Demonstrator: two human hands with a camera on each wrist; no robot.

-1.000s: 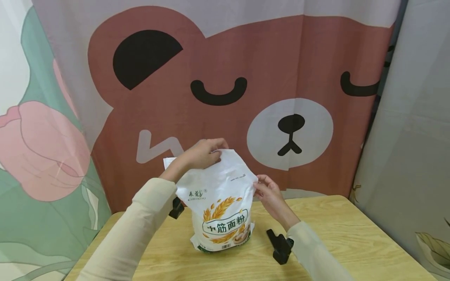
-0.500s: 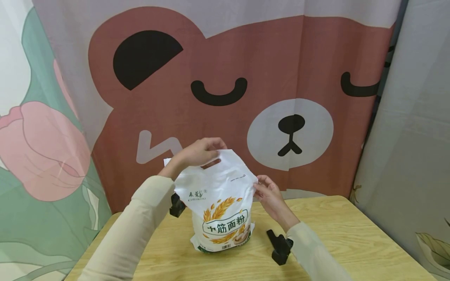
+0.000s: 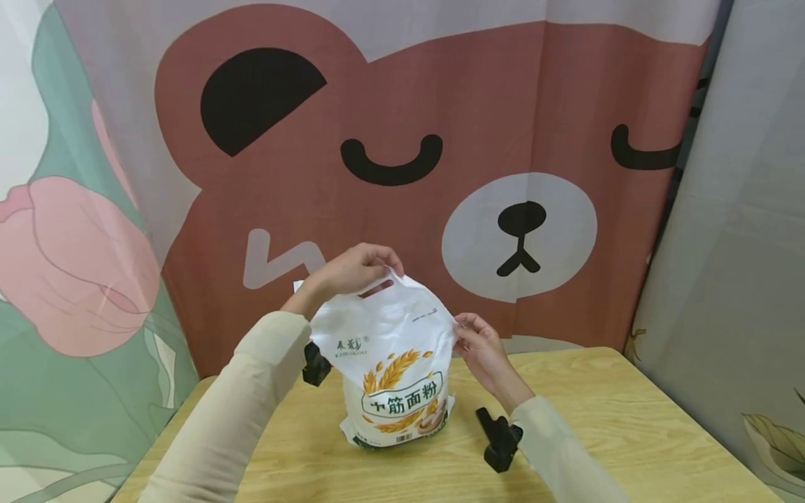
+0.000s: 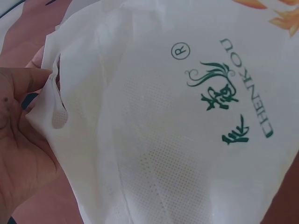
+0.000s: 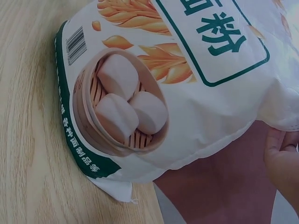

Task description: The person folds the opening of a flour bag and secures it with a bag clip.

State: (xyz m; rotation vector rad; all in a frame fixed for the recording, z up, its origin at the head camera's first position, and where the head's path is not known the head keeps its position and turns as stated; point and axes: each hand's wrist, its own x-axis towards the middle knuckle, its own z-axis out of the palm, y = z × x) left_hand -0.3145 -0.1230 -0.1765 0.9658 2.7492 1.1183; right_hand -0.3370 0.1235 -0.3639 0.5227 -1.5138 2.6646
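Note:
A white flour bag [image 3: 402,381] printed with wheat ears and green lettering stands upright on the wooden table. My left hand [image 3: 352,272] pinches the bag's top edge beside its cut-out handle slot, thumb in front and fingers behind, as the left wrist view shows at the slot [image 4: 58,88]. At the bag's upper right corner, my right hand [image 3: 487,353] pinches the edge between thumb and fingers. In the right wrist view that hand [image 5: 285,163] shows at the right border, by the side of the bag [image 5: 205,121] with its printed steamed buns.
A black clip-like device [image 3: 499,440] lies on the table [image 3: 629,419] near the right sleeve. Another black object [image 3: 316,365] sits behind the left forearm. A curtain with a bear print [image 3: 402,105] hangs behind the table.
My left hand has shifted slightly along the bag's top edge, uncovering the handle slot, and the edge there now folds up toward the fingers. My right hand has stayed at the corner.

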